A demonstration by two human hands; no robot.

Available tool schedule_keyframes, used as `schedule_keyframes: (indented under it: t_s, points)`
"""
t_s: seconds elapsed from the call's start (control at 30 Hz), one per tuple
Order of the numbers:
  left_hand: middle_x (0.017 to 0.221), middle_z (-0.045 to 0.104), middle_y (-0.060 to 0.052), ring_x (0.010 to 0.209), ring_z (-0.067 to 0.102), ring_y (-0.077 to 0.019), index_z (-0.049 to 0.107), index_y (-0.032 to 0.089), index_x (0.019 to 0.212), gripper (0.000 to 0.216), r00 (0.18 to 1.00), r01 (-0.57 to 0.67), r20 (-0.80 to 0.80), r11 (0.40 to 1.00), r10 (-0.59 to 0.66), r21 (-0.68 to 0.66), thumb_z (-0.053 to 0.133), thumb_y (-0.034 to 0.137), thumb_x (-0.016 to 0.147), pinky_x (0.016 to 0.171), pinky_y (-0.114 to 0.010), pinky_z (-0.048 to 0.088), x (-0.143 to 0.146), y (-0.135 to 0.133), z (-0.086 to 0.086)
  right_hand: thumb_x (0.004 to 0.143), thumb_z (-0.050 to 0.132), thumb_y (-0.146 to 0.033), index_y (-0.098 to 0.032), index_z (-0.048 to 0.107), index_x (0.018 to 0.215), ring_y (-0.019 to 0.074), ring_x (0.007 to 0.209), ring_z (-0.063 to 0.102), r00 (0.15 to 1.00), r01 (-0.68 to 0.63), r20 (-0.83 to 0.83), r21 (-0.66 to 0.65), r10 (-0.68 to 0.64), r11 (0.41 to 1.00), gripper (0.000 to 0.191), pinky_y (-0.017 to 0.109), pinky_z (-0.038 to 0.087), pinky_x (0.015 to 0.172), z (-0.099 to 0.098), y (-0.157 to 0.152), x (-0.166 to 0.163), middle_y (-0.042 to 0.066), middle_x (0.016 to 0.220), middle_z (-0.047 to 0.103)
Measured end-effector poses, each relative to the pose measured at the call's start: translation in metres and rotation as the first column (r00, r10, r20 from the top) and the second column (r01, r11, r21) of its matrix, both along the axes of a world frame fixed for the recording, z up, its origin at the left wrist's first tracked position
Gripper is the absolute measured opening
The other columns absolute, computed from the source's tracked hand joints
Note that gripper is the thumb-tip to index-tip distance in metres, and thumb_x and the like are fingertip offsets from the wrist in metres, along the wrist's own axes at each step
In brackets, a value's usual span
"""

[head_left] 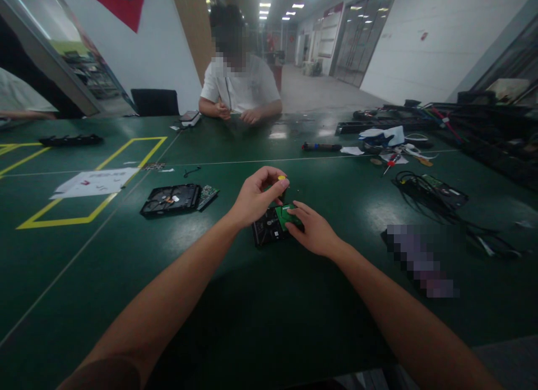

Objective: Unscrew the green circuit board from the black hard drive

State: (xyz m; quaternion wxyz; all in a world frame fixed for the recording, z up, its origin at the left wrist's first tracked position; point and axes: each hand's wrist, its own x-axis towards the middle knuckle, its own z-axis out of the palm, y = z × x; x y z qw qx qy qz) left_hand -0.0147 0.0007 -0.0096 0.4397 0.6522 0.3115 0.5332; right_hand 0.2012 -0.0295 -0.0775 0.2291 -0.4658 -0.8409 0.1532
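In the middle of the table lies a black hard drive (pixel 264 232), its underside up, with a green circuit board (pixel 283 215) on it. My left hand (pixel 258 195) is closed around a small screwdriver with a yellow cap (pixel 281 179), upright over the drive's far edge; its tip is hidden. My right hand (pixel 313 227) grips the drive's right end, with fingertips on the green board. To the left, a second hard drive (pixel 170 200) lies apart, and a loose circuit board (pixel 207 197) touches or nearly touches its right side.
Across the table (pixel 202 300) sits a person (pixel 241 87) with both hands on it. At right are a cabled circuit board (pixel 445 191), a red-handled tool (pixel 392 162), a blurred-out object (pixel 420 261) and dark equipment. A paper sheet (pixel 94 181) lies at left.
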Motion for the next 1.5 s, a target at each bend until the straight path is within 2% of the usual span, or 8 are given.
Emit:
schedule_keyframes:
  t_s: [0.13, 0.27, 0.4, 0.6, 0.93, 1.2, 1.37, 1.5]
  points:
    - [0.094, 0.068, -0.004, 0.075, 0.063, -0.0126, 0.062, 0.019, 0.1, 0.029, 0.999, -0.032, 0.022, 0.999, 0.032, 0.002, 0.083, 0.036, 0.089, 0.057, -0.022, 0.058, 0.0008, 0.0003, -0.0003, 0.101, 0.061, -0.043, -0.019, 0.065, 0.139, 0.0362, 0.145, 0.056, 1.0, 0.009, -0.001, -0.014, -0.009, 1.0, 0.046, 0.058, 0.048, 0.118, 0.0007, -0.0004, -0.0005, 0.02, 0.162, 0.051]
    - [0.092, 0.066, -0.002, 0.071, 0.062, -0.011, 0.06, 0.02, 0.107, 0.033, 0.999, 0.008, 0.032, 1.0, -0.008, -0.002, 0.083, 0.036, 0.089, 0.057, -0.022, 0.057, 0.0006, 0.0016, -0.0021, 0.101, 0.061, -0.043, -0.018, 0.064, 0.14, 0.0364, 0.146, 0.056, 1.0, 0.012, 0.0, -0.029, -0.012, 1.0, 0.046, 0.058, 0.048, 0.118, 0.0014, -0.0009, -0.0003, 0.02, 0.162, 0.051]
    - [0.092, 0.065, -0.003, 0.074, 0.061, -0.0116, 0.069, 0.021, 0.119, 0.029, 0.999, 0.007, -0.038, 1.0, -0.006, 0.03, 0.074, 0.039, 0.097, 0.059, -0.021, 0.057, -0.0009, 0.0015, -0.001, 0.101, 0.061, -0.043, -0.018, 0.065, 0.138, 0.0349, 0.147, 0.055, 1.0, 0.004, -0.004, -0.011, -0.004, 1.0, 0.045, 0.055, 0.047, 0.12, 0.0017, -0.0009, 0.0, 0.02, 0.161, 0.053]
    - [0.106, 0.066, -0.008, 0.09, 0.064, -0.0172, 0.077, 0.022, 0.108, 0.029, 0.997, 0.041, 0.061, 0.995, -0.036, -0.092, 0.058, 0.044, 0.104, 0.061, -0.023, 0.059, -0.0012, 0.0036, -0.0024, 0.102, 0.06, -0.042, -0.014, 0.065, 0.137, 0.0355, 0.146, 0.055, 1.0, -0.007, 0.001, -0.002, 0.007, 1.0, 0.045, 0.055, 0.046, 0.12, 0.0019, -0.0003, -0.0011, 0.023, 0.159, 0.053]
    - [0.091, 0.067, -0.005, 0.076, 0.063, -0.0124, 0.071, 0.017, 0.097, 0.028, 0.998, -0.067, -0.003, 0.998, 0.067, 0.006, 0.077, 0.044, 0.094, 0.06, -0.022, 0.061, 0.0005, 0.0018, -0.0003, 0.101, 0.061, -0.042, -0.016, 0.064, 0.139, 0.0362, 0.145, 0.056, 1.0, 0.004, -0.005, -0.006, -0.005, 1.0, 0.046, 0.056, 0.048, 0.119, -0.0003, 0.0, -0.0003, 0.022, 0.161, 0.052]
    - [0.088, 0.069, -0.004, 0.072, 0.067, -0.013, 0.06, 0.017, 0.095, 0.042, 0.99, -0.138, 0.022, 0.988, 0.14, -0.067, 0.09, 0.042, 0.082, 0.052, -0.021, 0.058, 0.0019, 0.0033, -0.0056, 0.101, 0.062, -0.042, -0.018, 0.065, 0.137, 0.0357, 0.145, 0.057, 1.0, 0.008, -0.007, -0.01, -0.008, 1.0, 0.044, 0.057, 0.049, 0.118, -0.0003, 0.0004, 0.0, 0.02, 0.161, 0.052]
    - [0.089, 0.07, -0.003, 0.08, 0.072, -0.016, 0.057, 0.019, 0.105, 0.036, 0.998, -0.024, 0.054, 0.999, 0.027, -0.046, 0.082, 0.04, 0.091, 0.056, -0.022, 0.059, 0.0039, 0.0028, -0.0052, 0.102, 0.059, -0.043, -0.016, 0.064, 0.138, 0.0358, 0.145, 0.056, 1.0, -0.005, 0.008, -0.013, 0.005, 1.0, 0.046, 0.056, 0.048, 0.118, -0.0005, 0.0, 0.0001, 0.022, 0.162, 0.051]
    - [0.091, 0.069, -0.005, 0.085, 0.071, -0.0157, 0.067, 0.019, 0.114, 0.029, 1.0, -0.013, 0.026, 0.999, 0.014, -0.031, 0.068, 0.045, 0.101, 0.058, -0.02, 0.058, 0.0037, 0.0024, -0.0037, 0.102, 0.06, -0.043, -0.015, 0.065, 0.137, 0.0342, 0.148, 0.054, 1.0, -0.006, 0.004, 0.005, 0.006, 1.0, 0.045, 0.054, 0.047, 0.12, -0.0005, 0.0004, -0.0003, 0.022, 0.16, 0.053]
